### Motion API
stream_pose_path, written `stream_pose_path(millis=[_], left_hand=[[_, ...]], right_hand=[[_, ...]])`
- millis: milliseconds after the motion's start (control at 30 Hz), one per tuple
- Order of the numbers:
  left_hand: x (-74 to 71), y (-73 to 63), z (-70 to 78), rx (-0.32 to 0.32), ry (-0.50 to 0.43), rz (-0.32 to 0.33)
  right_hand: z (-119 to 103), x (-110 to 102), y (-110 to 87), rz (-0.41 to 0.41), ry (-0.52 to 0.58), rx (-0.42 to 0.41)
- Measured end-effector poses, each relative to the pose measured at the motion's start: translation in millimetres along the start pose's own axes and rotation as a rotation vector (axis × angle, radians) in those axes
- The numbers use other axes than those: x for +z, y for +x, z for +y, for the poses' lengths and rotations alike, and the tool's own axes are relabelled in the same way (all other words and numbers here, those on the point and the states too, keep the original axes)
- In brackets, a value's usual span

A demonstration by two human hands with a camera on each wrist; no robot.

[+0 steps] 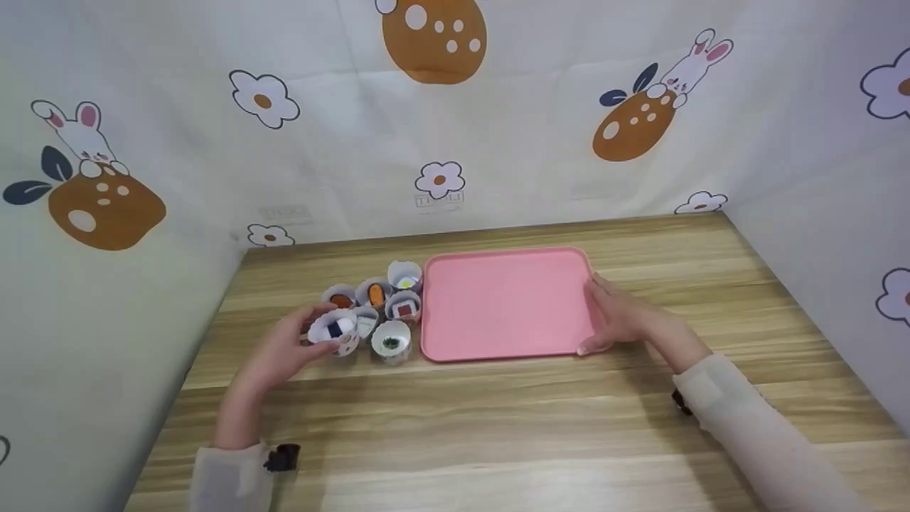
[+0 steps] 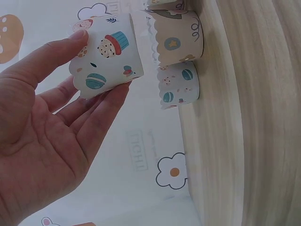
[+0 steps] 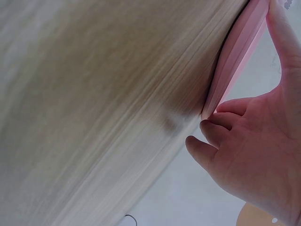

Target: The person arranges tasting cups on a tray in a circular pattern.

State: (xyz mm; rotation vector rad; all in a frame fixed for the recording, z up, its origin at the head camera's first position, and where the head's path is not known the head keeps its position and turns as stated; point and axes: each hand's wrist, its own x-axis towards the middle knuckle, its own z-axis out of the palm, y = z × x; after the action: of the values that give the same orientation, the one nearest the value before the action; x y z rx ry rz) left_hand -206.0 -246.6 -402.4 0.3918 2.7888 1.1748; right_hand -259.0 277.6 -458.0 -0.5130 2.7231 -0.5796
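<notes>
In the head view my left hand (image 1: 290, 348) holds a paper cupcake cup (image 1: 345, 343) between thumb and fingers. A small white piece with a dark band lies inside it. The left wrist view shows this cup (image 2: 110, 54), printed with cupcakes, raised off the table beside other cups. My right hand (image 1: 629, 316) grips the right end of a pink tray (image 1: 508, 306), its thumb near the front corner and its fingers along the side. In the right wrist view, the fingers bend against the tray's outer rim (image 3: 235, 52).
Several more paper cups stand close together left of the tray, including one with an orange piece (image 1: 376, 294), one with a green-topped piece (image 1: 392, 343) and one with a yellow piece (image 1: 405, 277). All are on a wood-grain table (image 1: 462, 427) before a printed curtain (image 1: 341, 156).
</notes>
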Motion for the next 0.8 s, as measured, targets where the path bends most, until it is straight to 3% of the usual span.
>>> stream_pose_path(millis=[633, 800], left_hand=[[-1.6, 13.1, 14.9, -0.017, -0.004, -0.044], [-0.5, 14.6, 16.2, 0.003, -0.021, -0.03]], right_hand=[[-1, -1, -1.9, -0.013, 0.009, 0.017], [-2, -2, -1.9, -0.018, -0.016, 0.015]])
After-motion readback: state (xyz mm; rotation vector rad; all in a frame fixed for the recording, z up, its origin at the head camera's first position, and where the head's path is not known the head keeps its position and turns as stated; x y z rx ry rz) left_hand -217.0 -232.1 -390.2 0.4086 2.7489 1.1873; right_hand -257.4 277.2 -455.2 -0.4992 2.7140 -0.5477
